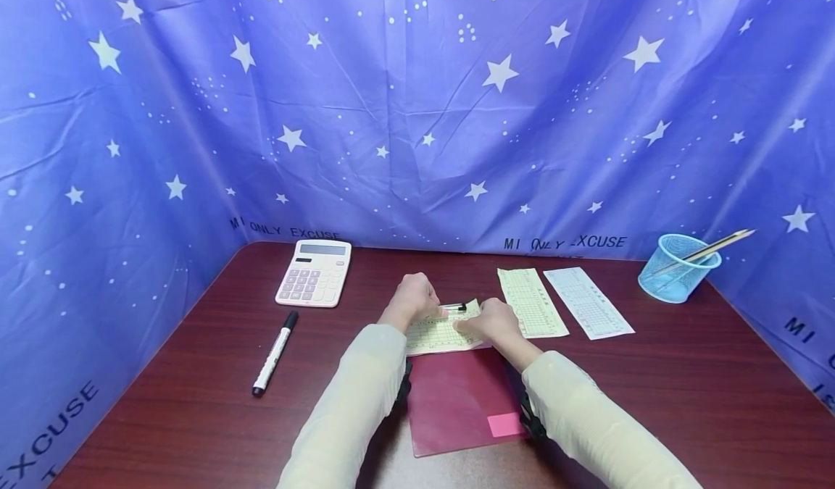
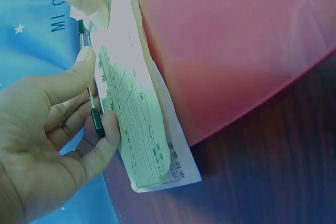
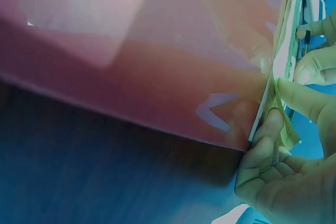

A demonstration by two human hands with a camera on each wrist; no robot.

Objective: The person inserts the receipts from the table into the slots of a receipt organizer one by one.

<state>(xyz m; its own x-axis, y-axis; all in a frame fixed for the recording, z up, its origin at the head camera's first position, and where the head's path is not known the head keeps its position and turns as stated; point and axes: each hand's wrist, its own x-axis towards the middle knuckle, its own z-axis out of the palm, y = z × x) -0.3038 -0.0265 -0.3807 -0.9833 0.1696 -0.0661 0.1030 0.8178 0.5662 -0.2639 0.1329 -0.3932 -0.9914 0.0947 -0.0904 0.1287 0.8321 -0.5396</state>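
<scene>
A maroon folder [image 1: 457, 402] stands tilted toward me, a pink label on its lower right. Printed yellow form slips [image 1: 433, 338] lie across its top edge, with a white sheet [image 2: 181, 177] under them in the left wrist view. My left hand [image 1: 416, 302] holds a thin metal clip bar [image 2: 91, 98] with dark ends at that edge, thumb on the bar and fingers curled beneath. At the right end of the edge, my right hand [image 1: 492, 321] pinches the slips and folder between thumb and fingers. In the right wrist view the slips [image 3: 286, 135] bend at its fingertips.
A calculator [image 1: 314, 273] and a marker [image 1: 275, 355] lie on the left of the dark red table [image 1: 196, 409]. Behind my right hand are a yellow slip [image 1: 533, 304] and a white slip [image 1: 587, 304]. A blue mesh cup [image 1: 675, 275] with pencils stands far right, before the starry curtain [image 1: 417, 112].
</scene>
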